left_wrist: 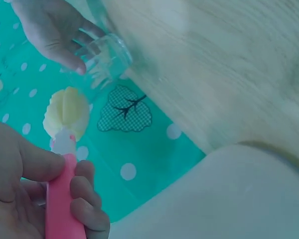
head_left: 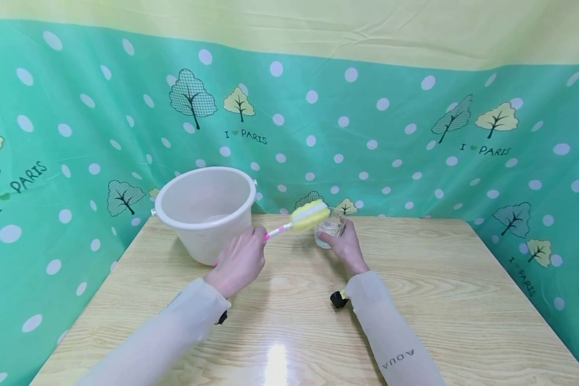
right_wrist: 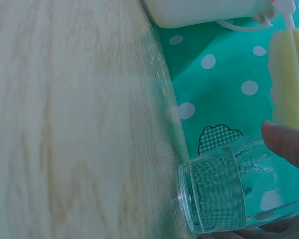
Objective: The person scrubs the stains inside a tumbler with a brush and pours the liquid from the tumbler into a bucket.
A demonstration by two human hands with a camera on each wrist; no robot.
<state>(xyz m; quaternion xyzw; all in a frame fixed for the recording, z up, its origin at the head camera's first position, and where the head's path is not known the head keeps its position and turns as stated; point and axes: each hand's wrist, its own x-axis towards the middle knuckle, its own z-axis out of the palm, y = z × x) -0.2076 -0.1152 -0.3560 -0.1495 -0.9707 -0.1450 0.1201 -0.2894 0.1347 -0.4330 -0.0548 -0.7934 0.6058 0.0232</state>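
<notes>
My left hand (head_left: 241, 260) grips the pink handle of a bottle brush (left_wrist: 65, 194), fingers curled round it. The brush's sponge head (head_left: 310, 215), yellow and white, points right and sits close to the rim of a clear glass (head_left: 330, 229). Thumb and fingers of my right hand (head_left: 348, 247) hold that glass around its side. In the right wrist view the glass (right_wrist: 229, 189) shows a thick base, and the sponge (right_wrist: 290, 77) appears beside its upper part, outside it. Whether the glass touches the table cannot be told.
A white bucket (head_left: 205, 228) stands at the back left of the wooden table (head_left: 415, 300), just beyond my left hand. Behind the table hangs a green dotted curtain (head_left: 313, 134) with printed trees. Black wrist devices (head_left: 338, 299) show under the sleeves.
</notes>
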